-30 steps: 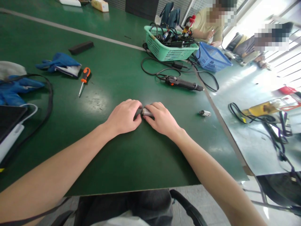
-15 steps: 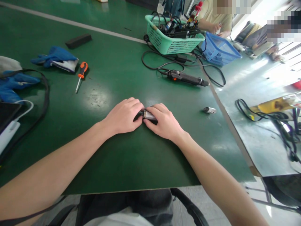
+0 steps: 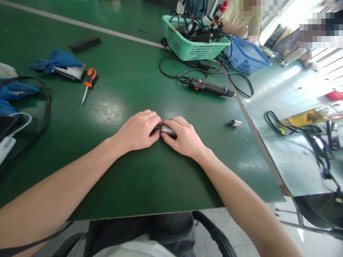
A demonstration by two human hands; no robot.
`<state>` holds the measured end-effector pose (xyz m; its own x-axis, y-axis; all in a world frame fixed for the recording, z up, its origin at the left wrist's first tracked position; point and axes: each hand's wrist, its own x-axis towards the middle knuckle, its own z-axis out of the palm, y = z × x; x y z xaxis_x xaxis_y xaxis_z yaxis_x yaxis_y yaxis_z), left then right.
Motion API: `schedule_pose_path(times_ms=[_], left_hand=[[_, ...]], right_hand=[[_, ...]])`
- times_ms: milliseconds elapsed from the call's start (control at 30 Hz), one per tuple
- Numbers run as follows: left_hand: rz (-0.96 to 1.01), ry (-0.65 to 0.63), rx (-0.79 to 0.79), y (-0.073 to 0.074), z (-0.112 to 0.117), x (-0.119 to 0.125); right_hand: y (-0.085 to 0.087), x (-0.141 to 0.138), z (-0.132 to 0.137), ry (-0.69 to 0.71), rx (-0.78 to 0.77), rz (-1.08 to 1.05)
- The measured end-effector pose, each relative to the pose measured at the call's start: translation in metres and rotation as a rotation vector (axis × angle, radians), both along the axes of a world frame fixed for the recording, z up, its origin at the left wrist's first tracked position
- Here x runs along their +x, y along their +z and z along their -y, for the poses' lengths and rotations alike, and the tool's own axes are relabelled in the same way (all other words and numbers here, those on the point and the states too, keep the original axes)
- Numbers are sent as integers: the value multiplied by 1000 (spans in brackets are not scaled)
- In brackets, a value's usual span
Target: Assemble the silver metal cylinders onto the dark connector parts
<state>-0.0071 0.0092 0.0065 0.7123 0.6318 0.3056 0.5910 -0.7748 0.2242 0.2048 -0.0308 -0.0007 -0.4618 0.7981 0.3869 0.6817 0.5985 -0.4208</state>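
While both hands are pressing together on the mat, left hand [image 3: 139,130] is closing on the dark end of a small metal cylinder part [image 3: 166,129], right hand [image 3: 183,137] clamping its silver end btwn them. Pieces look mid-joining, prob. not finished; a second small part [image 3: 235,123] is lying untouched well to the right of right hand.

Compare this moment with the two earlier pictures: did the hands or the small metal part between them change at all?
Almost nothing changed. The left hand and right hand stay closed together on the small metal cylinder, low on the green table. Nothing was picked up or let go. Only the view shifted slightly; the screwdriver and loose metal piece lie as before.
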Motion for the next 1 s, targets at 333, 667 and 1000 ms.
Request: schedule_pose_path(times_ms=[333, 667, 1000], left_hand=[[-17, -13, 16, 1, 1, 1], [-11, -15, 3, 1, 2, 0], [-20, -15, -2, 2, 2, 0]], right_hand=[[1, 1, -1, 23, 0, -12], [3, -2, 1, -6, -18, 2], [3, -3, 1, -6, -2, 29]])
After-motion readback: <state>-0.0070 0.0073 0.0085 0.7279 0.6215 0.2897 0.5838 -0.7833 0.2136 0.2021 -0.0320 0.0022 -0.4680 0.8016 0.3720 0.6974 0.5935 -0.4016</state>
